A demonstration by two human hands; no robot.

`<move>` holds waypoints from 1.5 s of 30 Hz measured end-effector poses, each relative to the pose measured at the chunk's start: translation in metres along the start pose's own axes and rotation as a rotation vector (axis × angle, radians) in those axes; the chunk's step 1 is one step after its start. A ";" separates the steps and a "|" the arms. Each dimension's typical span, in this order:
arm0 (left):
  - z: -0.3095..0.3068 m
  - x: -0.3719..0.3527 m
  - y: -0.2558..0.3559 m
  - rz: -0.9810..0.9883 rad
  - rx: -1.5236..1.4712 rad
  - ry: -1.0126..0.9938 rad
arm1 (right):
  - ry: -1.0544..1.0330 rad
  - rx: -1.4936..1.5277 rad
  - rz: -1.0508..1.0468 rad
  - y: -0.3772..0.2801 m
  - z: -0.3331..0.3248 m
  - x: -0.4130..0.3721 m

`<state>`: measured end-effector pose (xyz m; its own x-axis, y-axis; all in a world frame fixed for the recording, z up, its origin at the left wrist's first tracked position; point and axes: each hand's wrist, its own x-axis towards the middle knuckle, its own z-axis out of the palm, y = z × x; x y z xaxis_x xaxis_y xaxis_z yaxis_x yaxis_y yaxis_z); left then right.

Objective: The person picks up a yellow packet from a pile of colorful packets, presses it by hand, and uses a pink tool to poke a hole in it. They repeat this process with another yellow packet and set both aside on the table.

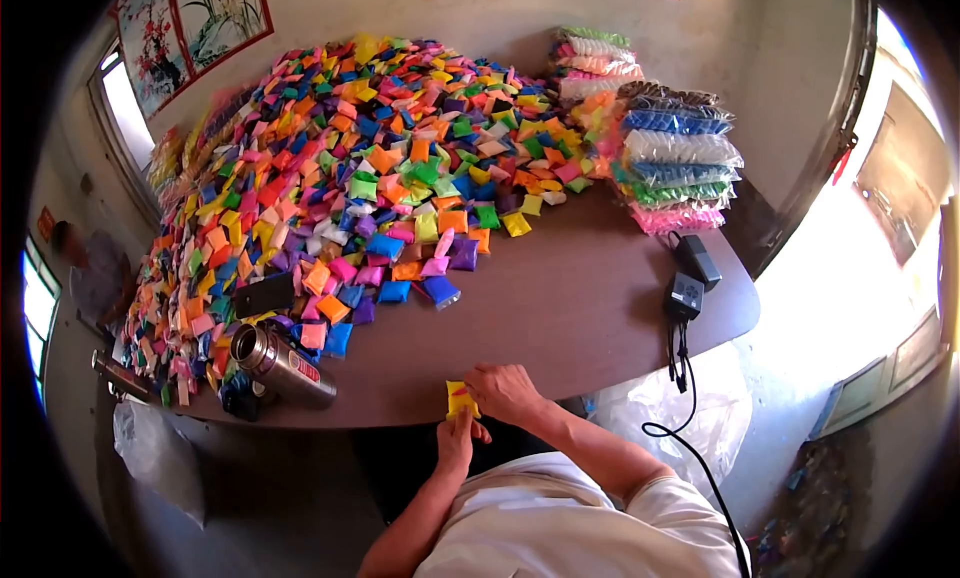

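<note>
A small yellow packet (459,402) is held upright at the table's front edge, in front of my body. My left hand (457,442) grips its lower end, fingers closed with the thumb to the right. At its upper right side is my right hand (507,390), fingers bent and pinched together against the packet. The exact place of the right fingertips is hard to make out. Ahead lies a large heap of small coloured packets (370,178) on the brown table (560,288).
A steel flask (285,366) lies tilted at the front left, near a black phone (263,295). Bagged stacks (682,163) stand at the back right. Black power adapters (684,296) trail a cable over the right edge. Plastic bags (160,456) hang below. Another person (97,273) is at far left.
</note>
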<state>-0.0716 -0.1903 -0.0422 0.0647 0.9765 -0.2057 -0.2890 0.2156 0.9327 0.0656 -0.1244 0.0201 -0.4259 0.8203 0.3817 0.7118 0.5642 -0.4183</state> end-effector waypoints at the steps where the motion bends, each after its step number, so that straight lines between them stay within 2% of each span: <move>1: 0.002 0.000 0.002 -0.006 0.006 0.026 | -0.012 -0.028 0.014 -0.002 -0.005 0.002; 3: 0.002 0.009 -0.003 0.005 -0.014 0.004 | 0.042 -0.054 -0.014 0.014 0.015 -0.001; 5: -0.001 0.005 -0.008 0.017 -0.022 -0.003 | 0.015 -0.143 0.053 0.014 0.014 0.001; 7: 0.000 0.000 -0.006 -0.004 -0.023 0.060 | -0.032 -0.147 0.281 0.027 0.017 0.008; 9: 0.003 0.000 -0.002 0.009 -0.009 0.061 | 0.185 -0.004 0.172 0.030 0.005 0.006; 13: -0.001 0.003 -0.008 0.046 0.010 -0.003 | 0.130 0.103 0.104 0.003 -0.018 -0.001; 15: 0.000 0.002 -0.010 0.041 0.000 0.000 | 0.023 0.100 -0.022 -0.012 -0.018 -0.003; 18: -0.001 0.001 -0.008 0.047 -0.024 0.003 | -0.069 0.025 -0.035 -0.015 -0.003 0.001; 28: 0.000 0.006 -0.003 0.058 -0.033 -0.025 | -0.085 -0.089 0.013 -0.015 0.005 0.023; 31: 0.002 0.006 0.003 0.050 -0.059 -0.019 | -0.134 -0.111 0.054 -0.006 0.009 0.029; 34: -0.001 0.007 -0.005 0.055 0.006 -0.021 | -0.048 -0.074 0.114 0.006 0.016 0.028; 36: -0.001 0.008 -0.006 0.059 0.019 -0.008 | -0.005 0.121 0.315 0.009 0.013 0.025; 37: 0.000 0.006 -0.006 0.058 0.031 0.004 | -0.011 0.120 0.318 0.007 0.012 0.023; 39: 0.002 0.004 -0.004 0.059 0.091 0.023 | 0.051 0.373 0.465 0.002 0.004 0.017; 43: 0.001 0.005 -0.007 0.089 0.245 0.046 | -0.016 0.320 0.444 -0.006 -0.002 0.011; 45: 0.001 0.002 -0.006 0.102 0.322 0.063 | -0.100 0.201 0.490 -0.014 0.001 0.013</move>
<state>-0.0684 -0.1892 -0.0482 -0.0106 0.9934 -0.1146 0.0264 0.1149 0.9930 0.0493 -0.1215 0.0303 -0.1294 0.9913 0.0259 0.7235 0.1122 -0.6811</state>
